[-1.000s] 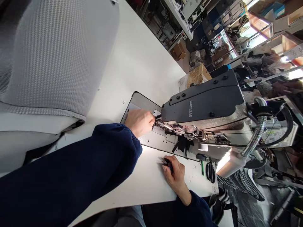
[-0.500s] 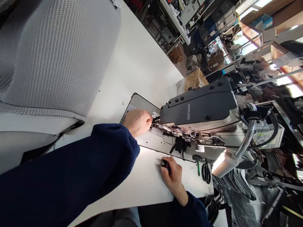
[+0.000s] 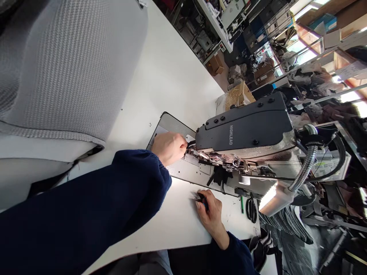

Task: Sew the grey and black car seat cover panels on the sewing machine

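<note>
A dark grey sewing machine (image 3: 243,124) marked HIGHLEAD stands over a metal bed plate (image 3: 174,124). My left hand (image 3: 169,148) is closed at the needle end of the machine, its fingertips pressed together; what they grip, if anything, is hidden. On the white table (image 3: 169,214), nearer to me, my right hand (image 3: 211,212) is wrapped round small dark snips, whose blades point left. Black fabric pieces (image 3: 220,175) lie on the machine bed beneath the arm.
Grey padded fabric (image 3: 69,68) covers the upper left. A lit lamp (image 3: 275,198) on a flexible metal neck hangs at the right. A green pen (image 3: 242,204) and black-handled scissors (image 3: 251,210) lie by the machine. A cardboard box (image 3: 239,95) stands behind it.
The whole view has shifted slightly, so the machine appears a little further right. Both hands keep nearly the same place and pose.
</note>
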A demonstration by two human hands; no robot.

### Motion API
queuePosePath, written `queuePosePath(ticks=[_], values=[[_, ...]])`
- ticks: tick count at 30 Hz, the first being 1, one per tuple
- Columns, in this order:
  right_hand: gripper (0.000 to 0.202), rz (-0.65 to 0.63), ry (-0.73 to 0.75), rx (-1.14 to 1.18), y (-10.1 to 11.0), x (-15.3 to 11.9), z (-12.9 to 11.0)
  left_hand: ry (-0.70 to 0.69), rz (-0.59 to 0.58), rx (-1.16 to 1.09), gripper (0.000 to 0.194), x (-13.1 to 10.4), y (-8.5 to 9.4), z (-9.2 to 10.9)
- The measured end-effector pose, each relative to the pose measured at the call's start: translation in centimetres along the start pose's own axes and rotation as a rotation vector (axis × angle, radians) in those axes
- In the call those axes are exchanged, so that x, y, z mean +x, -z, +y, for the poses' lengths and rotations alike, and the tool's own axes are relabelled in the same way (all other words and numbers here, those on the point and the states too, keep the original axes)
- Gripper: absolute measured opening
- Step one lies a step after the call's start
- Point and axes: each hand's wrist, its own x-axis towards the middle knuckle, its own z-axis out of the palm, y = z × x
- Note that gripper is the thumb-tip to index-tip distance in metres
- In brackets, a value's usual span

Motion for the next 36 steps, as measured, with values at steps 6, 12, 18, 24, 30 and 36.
queuePosePath(ticks=[6,12,18,24,30,36], values=[[0.018,-0.001,-0.001,-0.003,-0.11,-0.13,0.16,0.0,-0.009,0.004,0.019,0.05,-0.04,0.03],[0.02,0.024,0.04,-0.016,0.05,0.44,-0.36,0.005,-0.009,-0.016,0.018,0.02,0.1,0.05],[0.02,0.021,0.032,-0.002,0.09,0.45,-0.32,0.004,-0.008,-0.042,0.018,-0.1,0.55,0.01],[0.02,0.015,0.021,0.016,0.0,0.14,-0.06,0.024,-0.035,-0.003,0.018,-0.13,0.87,0.36],[0.02,0.013,0.023,0.006,0.0,0.1,0.0,0.024,-0.023,-0.006,0.017,-0.02,0.56,0.13],[0.021,0.012,0.027,-0.002,0.0,0.17,-0.09,0.032,-0.034,0.014,0.018,0.03,0.41,0.17]])
